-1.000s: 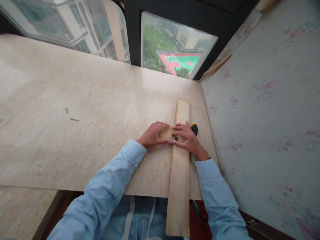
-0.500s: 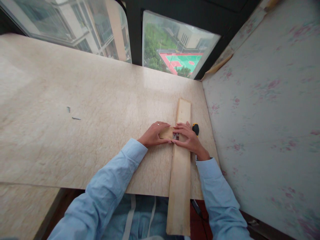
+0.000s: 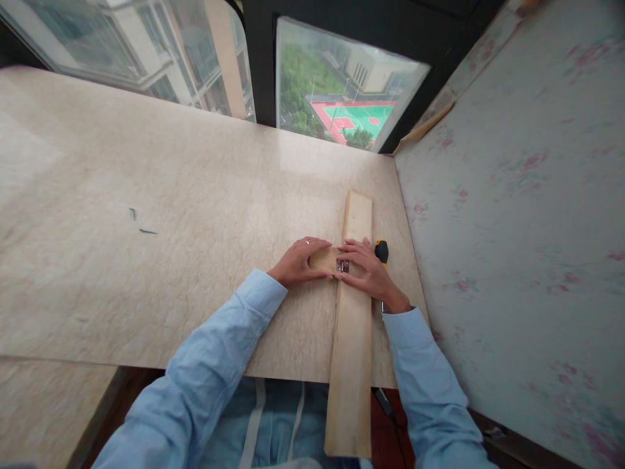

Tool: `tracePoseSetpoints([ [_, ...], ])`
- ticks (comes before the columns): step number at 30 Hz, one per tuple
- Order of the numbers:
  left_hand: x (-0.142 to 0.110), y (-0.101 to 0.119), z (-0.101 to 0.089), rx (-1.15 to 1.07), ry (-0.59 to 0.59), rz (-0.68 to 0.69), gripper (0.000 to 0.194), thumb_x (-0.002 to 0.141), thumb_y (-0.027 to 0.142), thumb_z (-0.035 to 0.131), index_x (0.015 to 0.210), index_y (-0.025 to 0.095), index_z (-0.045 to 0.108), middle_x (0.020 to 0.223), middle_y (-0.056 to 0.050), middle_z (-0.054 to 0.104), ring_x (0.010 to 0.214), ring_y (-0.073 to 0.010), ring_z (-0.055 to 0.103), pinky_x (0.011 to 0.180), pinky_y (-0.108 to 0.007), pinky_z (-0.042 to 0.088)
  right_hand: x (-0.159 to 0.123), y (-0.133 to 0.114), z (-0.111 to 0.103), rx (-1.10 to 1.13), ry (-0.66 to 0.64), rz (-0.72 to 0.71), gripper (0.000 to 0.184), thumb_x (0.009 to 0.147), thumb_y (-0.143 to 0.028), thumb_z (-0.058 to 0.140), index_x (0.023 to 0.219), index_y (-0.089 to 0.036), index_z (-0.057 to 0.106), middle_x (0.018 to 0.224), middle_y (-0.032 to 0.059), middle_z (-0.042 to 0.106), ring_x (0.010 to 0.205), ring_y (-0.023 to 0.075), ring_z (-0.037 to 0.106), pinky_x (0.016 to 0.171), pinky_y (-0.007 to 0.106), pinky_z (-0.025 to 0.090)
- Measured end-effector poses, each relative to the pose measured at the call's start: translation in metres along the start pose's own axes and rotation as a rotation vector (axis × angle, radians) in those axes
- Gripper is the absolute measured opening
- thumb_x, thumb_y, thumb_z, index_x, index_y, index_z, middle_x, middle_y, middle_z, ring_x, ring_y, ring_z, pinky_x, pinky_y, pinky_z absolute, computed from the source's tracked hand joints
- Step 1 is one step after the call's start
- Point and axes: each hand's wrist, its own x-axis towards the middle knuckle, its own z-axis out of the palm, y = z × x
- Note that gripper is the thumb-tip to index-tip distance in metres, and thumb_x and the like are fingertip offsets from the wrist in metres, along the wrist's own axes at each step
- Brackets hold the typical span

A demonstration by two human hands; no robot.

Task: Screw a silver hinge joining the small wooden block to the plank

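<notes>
A short wooden block [image 3: 323, 261] lies crosswise, its right part over a long wooden board [image 3: 350, 365]. A small metal hinge [image 3: 343, 266] sits at the board's left edge, between the fingertips. My left hand [image 3: 303, 262] grips the block's left part, thumb on the near side and fingers on the far side. From the right, my right hand [image 3: 366, 268] closes around the hinge area in the same way, its palm over the board. What lies under that palm is partly hidden. A screwdriver [image 3: 381, 251] with a black and yellow handle lies just right of the board, partly behind my right hand.
Two small dark screws [image 3: 148, 231] lie on the left of the marble-patterned counter [image 3: 205, 169]. The board's near end juts past the counter edge toward my lap. A flowered wall [image 3: 508, 215] bounds the right side, and a dark-framed window [image 3: 266, 71] the back.
</notes>
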Motion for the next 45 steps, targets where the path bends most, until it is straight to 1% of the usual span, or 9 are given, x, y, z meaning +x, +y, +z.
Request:
tracePoseSetpoints([
  [9, 0.0007, 0.0004, 0.0002, 0.019, -0.01, 0.013, 0.072, 0.07, 0.058, 0.078, 0.126, 0.018, 0.06, 0.121, -0.016, 0.067, 0.115, -0.03, 0.061, 0.099, -0.048, 0.048, -0.0024, -0.004, -0.0016, -0.021, -0.025, 0.018, 0.032, 0.083, -0.041, 0.071, 0.112, -0.027, 0.069, 0.128, 0.0087, 0.067, 0.134, 0.0291, 0.051, 0.119, 0.063, 0.018],
  [12, 0.0011, 0.0015, -0.0001, 0.021, -0.013, 0.002, 0.07, 0.071, 0.059, 0.077, 0.127, 0.019, 0.06, 0.121, -0.015, 0.067, 0.115, -0.0301, 0.061, 0.099, -0.049, 0.048, -0.0025, -0.0043, -0.0018, -0.018, -0.026, 0.027, 0.033, 0.082, -0.042, 0.072, 0.112, -0.028, 0.069, 0.129, 0.0089, 0.067, 0.134, 0.0301, 0.051, 0.119, 0.063, 0.018],
  [22, 0.001, 0.0038, 0.0001, 0.022, 0.002, 0.006, 0.071, 0.07, 0.059, 0.078, 0.126, 0.018, 0.061, 0.12, -0.015, 0.067, 0.114, -0.0299, 0.061, 0.099, -0.047, 0.048, -0.0017, -0.0044, -0.0012, -0.016, -0.003, 0.027, 0.026, 0.082, -0.04, 0.072, 0.104, -0.026, 0.071, 0.126, 0.0095, 0.069, 0.132, 0.0299, 0.054, 0.118, 0.062, 0.022],
  [28, 0.0022, 0.003, 0.0013, 0.038, -0.018, -0.005, 0.073, 0.068, 0.061, 0.078, 0.125, 0.019, 0.061, 0.119, -0.015, 0.068, 0.113, -0.0309, 0.062, 0.097, -0.049, 0.048, 0.0005, -0.0048, 0.0003, -0.008, 0.024, 0.031, 0.025, 0.079, -0.039, 0.074, 0.101, -0.027, 0.073, 0.119, 0.0093, 0.072, 0.127, 0.0302, 0.058, 0.118, 0.061, 0.024],
  [34, 0.0011, 0.0045, 0.001, 0.032, -0.008, 0.006, 0.072, 0.07, 0.06, 0.077, 0.127, 0.019, 0.06, 0.121, -0.016, 0.067, 0.115, -0.0313, 0.061, 0.099, -0.05, 0.047, 0.0004, -0.0031, 0.0019, 0.003, 0.044, 0.028, 0.025, 0.079, -0.038, 0.074, 0.101, -0.027, 0.072, 0.119, 0.0082, 0.072, 0.127, 0.0294, 0.058, 0.118, 0.061, 0.024],
  [39, 0.0005, 0.0022, 0.0017, 0.032, -0.002, 0.033, 0.072, 0.07, 0.058, 0.078, 0.127, 0.017, 0.059, 0.123, -0.017, 0.066, 0.116, -0.031, 0.06, 0.1, -0.049, 0.047, 0.0004, -0.0033, 0.0023, -0.004, 0.044, 0.022, 0.025, 0.079, -0.038, 0.074, 0.101, -0.026, 0.072, 0.12, 0.0093, 0.071, 0.127, 0.0296, 0.058, 0.118, 0.061, 0.023],
  [45, 0.0004, 0.0001, 0.0023, 0.039, -0.012, 0.027, 0.072, 0.07, 0.058, 0.078, 0.127, 0.018, 0.059, 0.123, -0.017, 0.066, 0.117, -0.0309, 0.06, 0.1, -0.05, 0.047, 0.0011, -0.005, 0.0019, -0.004, 0.047, 0.02, 0.022, 0.079, -0.038, 0.074, 0.098, -0.026, 0.073, 0.116, 0.0084, 0.073, 0.127, 0.0289, 0.058, 0.118, 0.06, 0.024],
])
